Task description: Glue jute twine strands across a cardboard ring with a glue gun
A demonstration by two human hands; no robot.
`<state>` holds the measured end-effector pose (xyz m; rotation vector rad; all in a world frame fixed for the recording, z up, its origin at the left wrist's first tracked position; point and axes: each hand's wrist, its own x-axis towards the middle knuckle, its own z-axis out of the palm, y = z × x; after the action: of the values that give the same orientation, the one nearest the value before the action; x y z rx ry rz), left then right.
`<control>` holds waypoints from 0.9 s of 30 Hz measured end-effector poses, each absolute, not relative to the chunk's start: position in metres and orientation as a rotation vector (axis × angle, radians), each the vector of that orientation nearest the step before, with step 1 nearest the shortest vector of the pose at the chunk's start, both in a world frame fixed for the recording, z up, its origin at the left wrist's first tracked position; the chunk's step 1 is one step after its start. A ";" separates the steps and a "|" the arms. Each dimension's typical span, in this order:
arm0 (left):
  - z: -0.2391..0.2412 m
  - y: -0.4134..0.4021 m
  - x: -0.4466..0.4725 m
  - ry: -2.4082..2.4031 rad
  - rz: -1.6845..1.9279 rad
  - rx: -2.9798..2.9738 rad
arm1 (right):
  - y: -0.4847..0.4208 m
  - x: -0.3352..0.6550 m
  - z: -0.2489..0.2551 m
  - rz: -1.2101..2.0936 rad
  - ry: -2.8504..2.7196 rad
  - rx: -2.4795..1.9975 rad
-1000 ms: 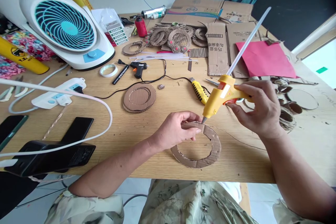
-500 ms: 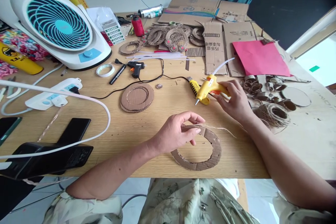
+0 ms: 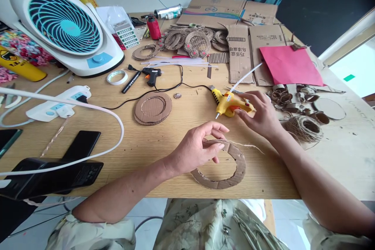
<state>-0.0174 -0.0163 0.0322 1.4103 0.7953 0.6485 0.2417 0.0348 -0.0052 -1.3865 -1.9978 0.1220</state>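
Note:
A flat cardboard ring (image 3: 237, 168) lies near the table's front edge. My left hand (image 3: 195, 148) is closed on its upper left rim, thumb on top. A thin strand of twine (image 3: 246, 145) runs from under those fingers along the ring's top and trails off to the right. My right hand (image 3: 260, 115) is at the handle of a yellow glue gun (image 3: 224, 104), its thumb and fingers on either side. The gun lies low at the table, nozzle toward the left front, a clear glue stick (image 3: 245, 77) poking out of its back. A yellow utility knife (image 3: 215, 94) lies partly behind it.
Stacked cardboard rings (image 3: 154, 110) and a small round ornament (image 3: 177, 95) lie left of the gun. A twine ball (image 3: 306, 129) and cardboard curls (image 3: 283, 93) sit right. A black glue gun (image 3: 151, 75), its cord, a fan (image 3: 70, 31) and power strip (image 3: 60, 103) stand further left.
My right hand has lowered the yellow glue gun slightly leftward and tipped it onto its side; its glue stick now points more upright. The left hand and ring have barely moved.

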 end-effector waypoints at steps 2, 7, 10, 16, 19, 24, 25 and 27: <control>0.032 -0.016 -0.017 0.799 0.658 1.416 | 0.017 0.235 0.011 0.589 -1.914 -1.255; 0.031 -0.014 -0.017 0.827 0.669 1.411 | -0.014 0.225 0.028 1.549 -1.897 -1.059; 0.030 -0.014 -0.017 0.836 0.676 1.403 | -0.017 0.224 0.027 1.381 -1.934 -1.139; 0.029 -0.014 -0.017 0.866 0.644 1.404 | -0.019 0.219 0.034 1.046 -2.029 -1.162; 0.029 -0.013 -0.018 0.877 0.641 1.402 | -0.020 0.216 0.037 0.992 -2.053 -1.137; 0.029 -0.013 -0.017 0.873 0.655 1.382 | -0.019 0.215 0.037 0.959 -2.070 -1.091; 0.029 -0.012 -0.017 0.873 0.657 1.377 | -0.020 0.215 0.036 0.960 -2.073 -1.087; 0.029 -0.012 -0.016 0.875 0.658 1.369 | -0.020 0.216 0.035 0.966 -2.079 -1.087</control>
<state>-0.0163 -0.0121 0.0293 1.3694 0.8754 0.6580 0.2156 -0.0200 0.0351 -1.0871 -2.0791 0.9660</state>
